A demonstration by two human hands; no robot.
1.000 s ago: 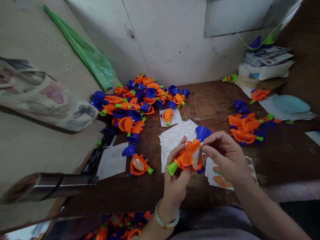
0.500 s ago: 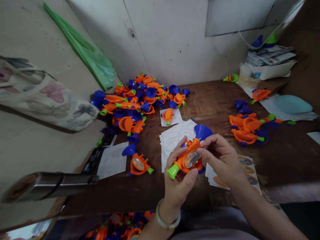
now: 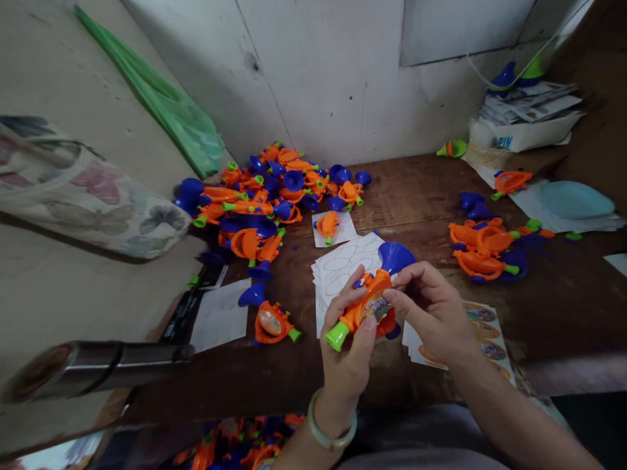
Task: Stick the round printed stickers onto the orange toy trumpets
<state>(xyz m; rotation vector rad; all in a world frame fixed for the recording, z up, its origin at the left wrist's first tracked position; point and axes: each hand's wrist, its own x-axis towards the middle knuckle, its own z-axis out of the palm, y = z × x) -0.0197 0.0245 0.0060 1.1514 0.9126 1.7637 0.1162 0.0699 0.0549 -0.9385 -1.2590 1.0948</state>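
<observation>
My left hand [image 3: 345, 356] and my right hand [image 3: 431, 307] both grip an orange plastic toy horn [image 3: 365, 310] above the wooden table [image 3: 406, 196]. It has a blue flared cup [image 3: 396, 258] at the far end and a green mouthpiece [image 3: 337, 336] near my left palm. A small printed oval sticker [image 3: 376, 305] lies on its side, under my right fingertips. Below my hands lies a stack of white sheets with oval outlines [image 3: 345, 277]. Printed sticker sheets [image 3: 482, 336] lie beneath my right wrist.
A large heap of orange-and-blue toys [image 3: 249, 209] fills the table's far left, and a smaller group [image 3: 482, 251] sits at the right. A metal tube [image 3: 98, 369] juts in at the left. More toys lie below the table edge [image 3: 235, 444].
The sticker, earlier lifted at an angle from the toy's oval recess, now lies against it. My hands have turned the toy slightly.
</observation>
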